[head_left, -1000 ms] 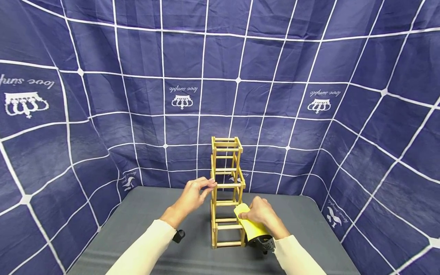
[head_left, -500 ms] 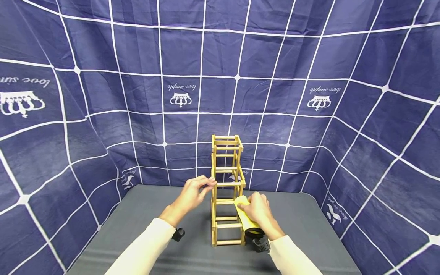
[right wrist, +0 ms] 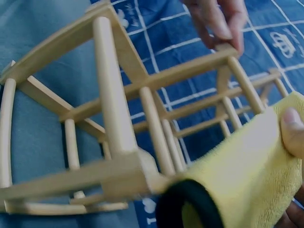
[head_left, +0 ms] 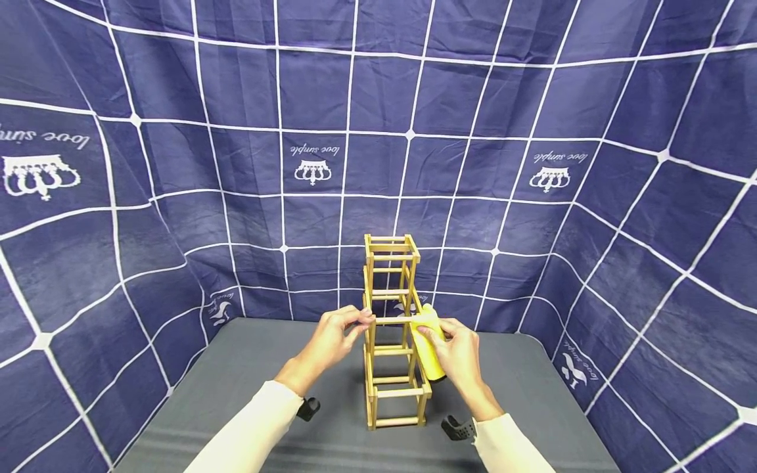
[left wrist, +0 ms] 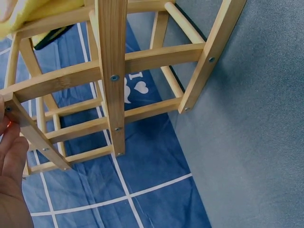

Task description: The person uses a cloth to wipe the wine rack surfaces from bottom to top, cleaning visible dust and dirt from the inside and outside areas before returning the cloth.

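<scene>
A stepped, light-wood rack (head_left: 397,393) of bars and round rungs stands in the middle of the head view. My left hand (head_left: 338,334) pinches its left corner at the middle tier between thumb and fingers; the right wrist view shows that grip (right wrist: 232,28) from across the frame. On the opposite side, my right hand (head_left: 460,351) holds a yellow cleaning cloth (head_left: 427,341) with dark edging, thumb on top. The cloth lies along the rack's right side rail at the middle tier. In the right wrist view the cloth (right wrist: 247,171) hides part of that rail.
The rack stands on a grey surface (head_left: 248,374). Dark blue fabric (head_left: 378,92) with white grid lines and printed crowns hangs behind and on both sides. Black wrist-worn devices, left (head_left: 308,408) and right (head_left: 458,428), show under the sleeves.
My right hand has slid the cloth up and away from me along the rack's right side, from the lower tier to the middle one. The left hand keeps its place.
</scene>
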{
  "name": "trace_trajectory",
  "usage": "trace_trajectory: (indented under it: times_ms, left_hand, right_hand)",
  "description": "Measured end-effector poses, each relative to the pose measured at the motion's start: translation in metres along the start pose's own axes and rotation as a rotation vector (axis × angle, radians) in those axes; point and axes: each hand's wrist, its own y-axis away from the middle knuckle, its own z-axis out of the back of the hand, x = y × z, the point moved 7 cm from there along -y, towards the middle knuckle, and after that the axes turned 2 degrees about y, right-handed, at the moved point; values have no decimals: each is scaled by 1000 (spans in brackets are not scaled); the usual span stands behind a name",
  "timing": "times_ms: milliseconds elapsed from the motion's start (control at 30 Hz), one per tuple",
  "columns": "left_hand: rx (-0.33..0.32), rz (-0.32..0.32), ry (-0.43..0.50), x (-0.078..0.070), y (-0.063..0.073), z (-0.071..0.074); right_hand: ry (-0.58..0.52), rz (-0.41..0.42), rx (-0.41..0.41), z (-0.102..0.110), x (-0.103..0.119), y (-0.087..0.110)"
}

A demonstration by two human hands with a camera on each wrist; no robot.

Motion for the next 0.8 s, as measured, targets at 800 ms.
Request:
trace_trajectory:
  times_ms: [800]
  left_hand:
    - [14,5,19,-2,0,2]
  right_hand:
    - [265,-247,315,-50,-14,4]
